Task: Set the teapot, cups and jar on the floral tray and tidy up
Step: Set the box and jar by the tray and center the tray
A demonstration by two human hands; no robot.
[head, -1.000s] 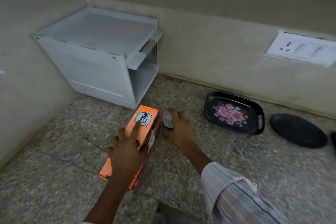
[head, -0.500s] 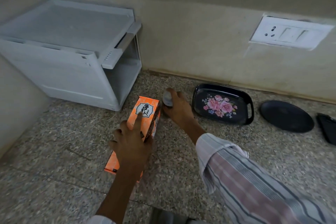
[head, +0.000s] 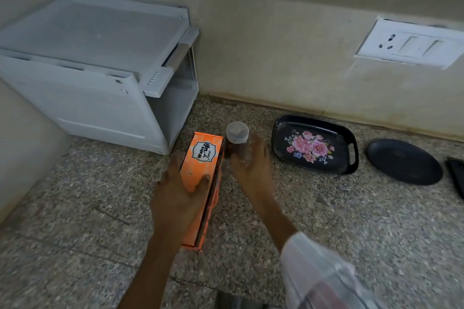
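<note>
Early stage: floral tray (head: 313, 145) at 2 o'clock on the counter (head: 351, 221) is bare. Right hand (head: 251, 165) is wrapped around the jar (head: 237, 138) just left of it; left hand (head: 180, 198) grips the orange box (head: 200, 173). Teapot and cups aren't in view, all placing remains.

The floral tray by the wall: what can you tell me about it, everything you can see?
The floral tray is a dark, glossy, rounded rectangle with a raised rim and a cut-out handle at its right end. Pink roses with small blue flowers are printed in its middle. It lies flat on the speckled stone counter near the wall, holding nothing, untouched; the right hand is just left of it.
</note>
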